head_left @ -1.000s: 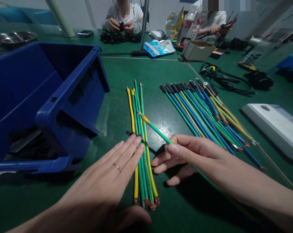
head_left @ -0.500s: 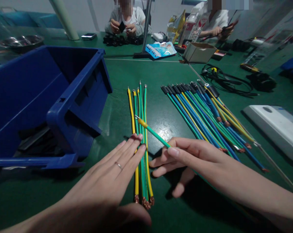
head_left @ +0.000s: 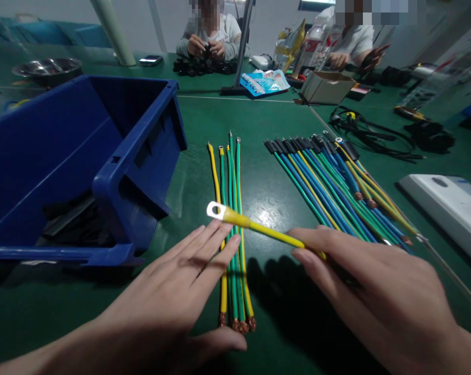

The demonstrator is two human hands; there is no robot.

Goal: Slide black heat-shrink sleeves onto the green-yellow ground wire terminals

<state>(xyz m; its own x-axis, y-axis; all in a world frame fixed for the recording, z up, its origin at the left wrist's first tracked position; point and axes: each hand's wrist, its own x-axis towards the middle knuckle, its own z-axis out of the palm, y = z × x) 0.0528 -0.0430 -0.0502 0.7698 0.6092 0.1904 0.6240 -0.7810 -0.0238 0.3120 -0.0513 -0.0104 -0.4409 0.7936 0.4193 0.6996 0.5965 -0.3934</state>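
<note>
My right hand (head_left: 376,297) pinches a yellow-green wire (head_left: 258,227) whose metal ring terminal points left, just above my left fingertips. My left hand (head_left: 173,297) lies flat with fingers stretched out, resting on a small bundle of yellow-green wires (head_left: 230,208) that lies lengthwise on the green table. The bundle's near ends show bare copper strands. To the right lies a fanned row of blue, green and yellow wires with black sleeves (head_left: 321,177) at their far ends.
A large blue bin (head_left: 114,177) stands at the left with dark parts inside. A white flat device (head_left: 446,208) lies at the right, black cables (head_left: 371,133) behind it. Two other people sit across the table, handling black parts, beside a cardboard box (head_left: 325,86).
My right hand has pulled back toward me and lifted its wire; the terminal end has swung nearer and now hovers over my left fingertips. My left hand has stayed on the bundle.
</note>
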